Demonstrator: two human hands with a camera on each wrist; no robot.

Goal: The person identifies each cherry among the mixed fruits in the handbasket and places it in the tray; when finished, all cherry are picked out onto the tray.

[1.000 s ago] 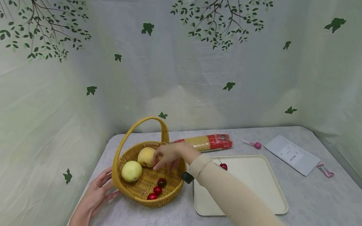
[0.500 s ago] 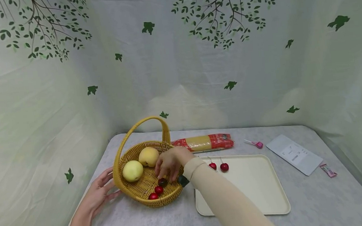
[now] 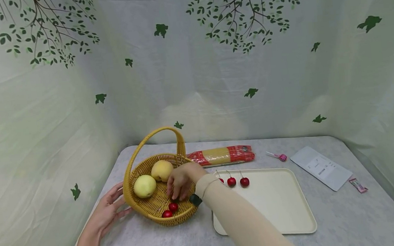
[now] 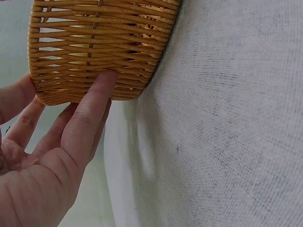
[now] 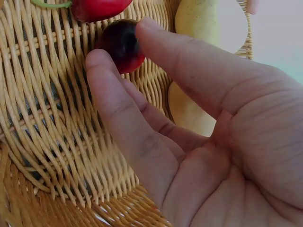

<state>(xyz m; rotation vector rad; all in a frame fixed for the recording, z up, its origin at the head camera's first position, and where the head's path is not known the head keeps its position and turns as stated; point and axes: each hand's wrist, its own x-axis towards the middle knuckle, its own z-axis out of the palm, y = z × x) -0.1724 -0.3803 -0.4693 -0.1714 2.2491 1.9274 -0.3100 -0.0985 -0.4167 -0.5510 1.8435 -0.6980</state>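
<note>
A woven yellow basket (image 3: 128, 183) with a tall handle stands on the grey table at the left. It holds two pale yellow pears (image 3: 144, 186) (image 3: 161, 170) and two red cherries (image 3: 173, 207) near its front rim. My right hand (image 3: 176, 195) reaches down into it. In the right wrist view the thumb (image 5: 161, 42) and a finger pinch a dark cherry (image 5: 118, 45) against the basket floor (image 5: 42, 118). My left hand (image 3: 107, 211) lies open beside the basket, and a straight finger (image 4: 102, 82) touches its outer wall (image 4: 94, 42).
A cream tray (image 3: 274, 206) lies right of the basket with three red cherries (image 3: 231, 181) at its far left edge. Behind are a red spaghetti packet (image 3: 224, 155), a pink lollipop (image 3: 279, 157), a white paper sleeve (image 3: 320, 168) and a small pink wrapper (image 3: 358, 185). Leaf-printed cloth walls enclose the table.
My right hand moved from beside the far pear toward the basket's front and came down on the dark cherry. The left hand and basket stayed put.
</note>
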